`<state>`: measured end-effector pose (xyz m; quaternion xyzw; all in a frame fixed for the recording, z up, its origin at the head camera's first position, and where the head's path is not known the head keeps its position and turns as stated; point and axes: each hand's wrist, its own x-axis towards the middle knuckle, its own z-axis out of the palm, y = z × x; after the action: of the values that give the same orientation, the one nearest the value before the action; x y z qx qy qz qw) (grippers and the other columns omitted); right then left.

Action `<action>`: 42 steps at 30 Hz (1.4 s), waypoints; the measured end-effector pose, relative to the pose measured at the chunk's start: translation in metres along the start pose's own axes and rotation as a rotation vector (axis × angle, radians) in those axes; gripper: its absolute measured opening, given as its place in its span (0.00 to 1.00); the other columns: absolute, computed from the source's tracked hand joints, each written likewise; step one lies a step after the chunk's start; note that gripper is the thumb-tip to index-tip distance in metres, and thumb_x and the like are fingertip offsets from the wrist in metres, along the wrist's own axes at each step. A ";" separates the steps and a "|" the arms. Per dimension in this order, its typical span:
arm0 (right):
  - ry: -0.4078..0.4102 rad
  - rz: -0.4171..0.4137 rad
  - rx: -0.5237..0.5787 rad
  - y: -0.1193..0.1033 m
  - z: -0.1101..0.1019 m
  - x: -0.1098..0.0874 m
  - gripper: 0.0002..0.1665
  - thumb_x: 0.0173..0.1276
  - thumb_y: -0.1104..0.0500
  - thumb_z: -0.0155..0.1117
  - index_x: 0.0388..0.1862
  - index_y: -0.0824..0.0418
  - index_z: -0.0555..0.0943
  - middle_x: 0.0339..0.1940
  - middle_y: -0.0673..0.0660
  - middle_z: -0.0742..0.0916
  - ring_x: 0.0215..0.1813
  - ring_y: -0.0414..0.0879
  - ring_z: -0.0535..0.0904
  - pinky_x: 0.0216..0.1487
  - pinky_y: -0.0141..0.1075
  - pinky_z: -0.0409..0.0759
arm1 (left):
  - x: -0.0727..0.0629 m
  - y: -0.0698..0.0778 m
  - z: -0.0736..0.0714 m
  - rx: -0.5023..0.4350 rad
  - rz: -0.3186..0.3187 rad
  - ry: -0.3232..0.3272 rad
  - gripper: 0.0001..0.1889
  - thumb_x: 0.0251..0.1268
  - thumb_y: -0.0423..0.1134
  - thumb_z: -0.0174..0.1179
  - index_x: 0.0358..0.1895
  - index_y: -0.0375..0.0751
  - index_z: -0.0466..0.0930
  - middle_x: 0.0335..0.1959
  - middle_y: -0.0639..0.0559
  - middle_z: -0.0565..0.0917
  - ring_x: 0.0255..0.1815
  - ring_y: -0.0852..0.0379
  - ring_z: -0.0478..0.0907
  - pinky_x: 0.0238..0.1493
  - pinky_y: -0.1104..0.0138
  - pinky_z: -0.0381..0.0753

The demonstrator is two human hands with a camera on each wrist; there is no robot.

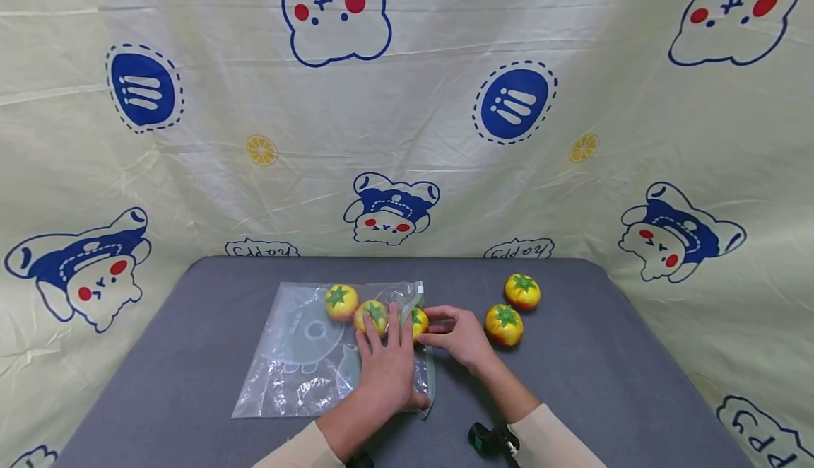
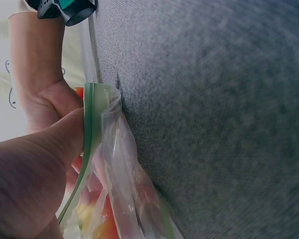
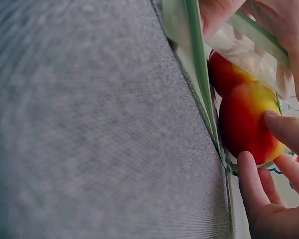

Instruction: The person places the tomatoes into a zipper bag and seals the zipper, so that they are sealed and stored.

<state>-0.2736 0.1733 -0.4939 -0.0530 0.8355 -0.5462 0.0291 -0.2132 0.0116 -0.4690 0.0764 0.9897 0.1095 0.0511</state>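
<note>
A clear zip bag lies flat, its green-edged mouth to the right. My left hand holds the bag's upper lip at the mouth, the thumb inside and the spread fingers over the plastic. My right hand grips a yellow-red tomato with thumb and fingertips, right in the mouth between the two green strips. Inside the bag lie two more tomatoes, one near the far edge and one beside my left fingers. In the right wrist view, another tomato shows just behind the gripped one.
Two tomatoes rest on the grey table to the right of my right hand, a farther one and a nearer one. A printed pale cloth hangs behind the table. Black wrist devices, such as the right one, sit at my cuffs.
</note>
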 end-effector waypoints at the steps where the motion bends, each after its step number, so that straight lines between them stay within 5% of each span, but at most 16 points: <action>1: -0.004 -0.003 0.002 0.000 0.000 0.001 0.26 0.58 0.61 0.81 0.57 0.59 0.85 0.56 0.59 0.88 0.48 0.49 0.88 0.51 0.43 0.88 | 0.000 0.000 0.000 0.003 0.001 0.001 0.73 0.27 0.67 0.83 0.82 0.48 0.52 0.86 0.43 0.41 0.82 0.21 0.35 0.78 0.32 0.46; 28: -0.047 -0.087 0.038 0.001 0.005 0.011 0.20 0.65 0.61 0.76 0.54 0.66 0.87 0.44 0.64 0.92 0.42 0.50 0.90 0.46 0.40 0.88 | 0.000 -0.001 0.000 0.053 0.030 0.024 0.73 0.28 0.71 0.82 0.82 0.48 0.52 0.86 0.42 0.42 0.81 0.20 0.38 0.76 0.29 0.46; 42: -0.084 -0.042 0.054 0.001 0.002 0.010 0.18 0.68 0.59 0.73 0.55 0.62 0.87 0.53 0.63 0.90 0.44 0.50 0.91 0.46 0.39 0.89 | 0.001 -0.001 0.000 0.061 0.024 0.003 0.72 0.29 0.72 0.81 0.83 0.49 0.52 0.86 0.42 0.41 0.81 0.20 0.37 0.76 0.29 0.45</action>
<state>-0.2829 0.1709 -0.4951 -0.0929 0.8173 -0.5662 0.0541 -0.2142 0.0109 -0.4690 0.0899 0.9917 0.0801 0.0457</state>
